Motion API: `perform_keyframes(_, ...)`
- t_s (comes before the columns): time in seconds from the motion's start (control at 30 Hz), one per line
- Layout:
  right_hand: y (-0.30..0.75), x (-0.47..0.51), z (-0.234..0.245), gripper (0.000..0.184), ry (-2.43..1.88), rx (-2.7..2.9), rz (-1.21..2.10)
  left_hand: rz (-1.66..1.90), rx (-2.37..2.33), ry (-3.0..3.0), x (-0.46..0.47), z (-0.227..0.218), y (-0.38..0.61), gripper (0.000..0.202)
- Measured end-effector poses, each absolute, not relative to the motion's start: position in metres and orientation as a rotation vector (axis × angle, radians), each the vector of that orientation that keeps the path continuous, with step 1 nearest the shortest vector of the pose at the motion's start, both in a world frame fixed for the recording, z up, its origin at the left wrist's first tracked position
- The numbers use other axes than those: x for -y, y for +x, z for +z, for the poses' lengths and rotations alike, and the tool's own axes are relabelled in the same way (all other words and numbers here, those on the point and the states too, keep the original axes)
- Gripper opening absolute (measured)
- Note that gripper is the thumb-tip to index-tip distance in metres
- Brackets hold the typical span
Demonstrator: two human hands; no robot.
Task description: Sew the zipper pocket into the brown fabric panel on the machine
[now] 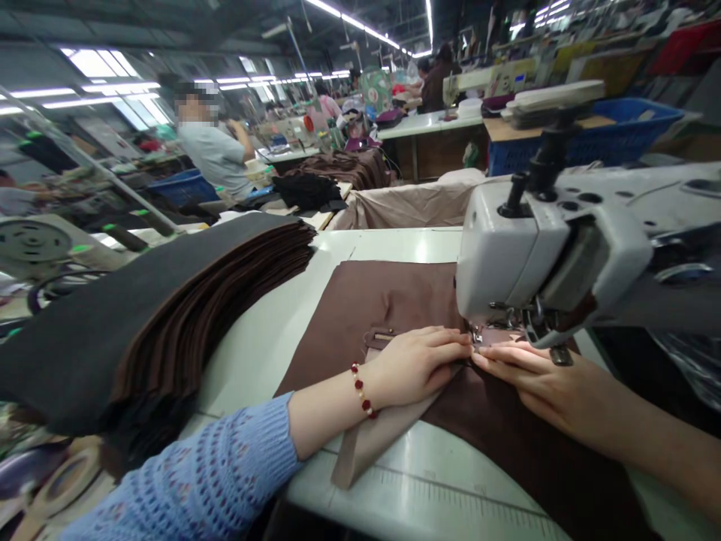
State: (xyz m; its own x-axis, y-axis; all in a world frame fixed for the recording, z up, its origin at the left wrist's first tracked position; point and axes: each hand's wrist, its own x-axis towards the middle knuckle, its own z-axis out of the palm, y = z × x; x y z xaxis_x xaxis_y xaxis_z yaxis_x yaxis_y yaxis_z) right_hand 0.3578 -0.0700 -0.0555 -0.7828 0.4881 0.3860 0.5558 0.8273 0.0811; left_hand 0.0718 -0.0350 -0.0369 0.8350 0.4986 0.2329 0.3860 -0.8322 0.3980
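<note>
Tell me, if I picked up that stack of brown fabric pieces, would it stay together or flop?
It would probably flop: the stack of brown fabric pieces curves softly, so it looks limp. Its layers fan out at the edge, so they may well slide apart. With so many layers, it is likely fairly heavy.

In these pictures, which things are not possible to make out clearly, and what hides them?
Head view:
The end of the zipper: hidden by the left hand.
The fabric under the sewing machine head: hidden by the machine and the right hand.
The lower end of the brown fabric panel: cut off by the bottom edge.
Items on the far benches: too small.
</note>
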Motion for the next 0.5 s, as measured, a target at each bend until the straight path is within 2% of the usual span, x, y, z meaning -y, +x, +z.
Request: perform_keyframes(0.5,0.3576,0.0661,-0.0591,0.057,-0.854,2.587,-0.313,0.477,-0.715,2.665,0.0314,-0.0364,0.0754,0.034)
